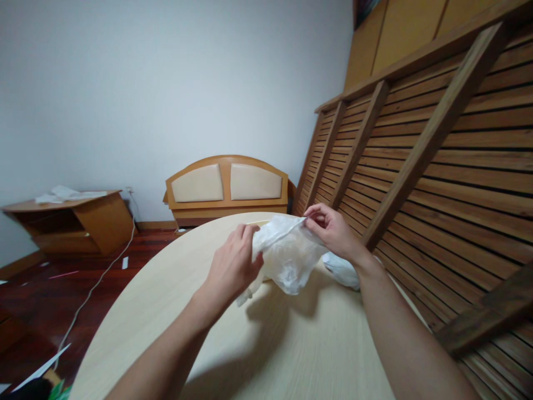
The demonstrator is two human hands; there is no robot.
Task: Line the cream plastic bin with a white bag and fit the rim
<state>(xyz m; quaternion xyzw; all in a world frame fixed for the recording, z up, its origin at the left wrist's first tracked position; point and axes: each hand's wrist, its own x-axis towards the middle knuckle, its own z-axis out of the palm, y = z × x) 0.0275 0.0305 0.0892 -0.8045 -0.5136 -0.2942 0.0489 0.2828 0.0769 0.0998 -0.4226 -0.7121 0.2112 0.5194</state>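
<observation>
"What are the fingers doing?"

"On the right hand (333, 232), thumb and forefinger are pinched together on the upper edge of a thin, translucent white plastic bag (291, 258). The left hand (234, 260) has its fingers and thumb clamped on the bag's other side."

"And where is the bag?"

"Between the two hands, crumpled and hanging over the far half of a pale, round-edged wooden table (333, 344). I can't tell whether its bottom touches the wood. A shadow falls on the tabletop below it."

"Anything beside it?"

"A white, crumpled bundle (340, 269) lies on the table just beyond the right forearm, partly hidden by it."

"And farther out?"

"To the right, a large brown slatted wooden panel (416, 183) leans at a slant. Past the table's far edge, an arched, honey-coloured wooden headboard with two cream pads (226, 191) stands by the pale wall (166, 83). Over on the left there's a low brown wooden cabinet (102, 225) with loose white sheets (69, 194) on top, and a long whitish cable (89, 294) trails across the dark red wooden floor (104, 275)."
</observation>
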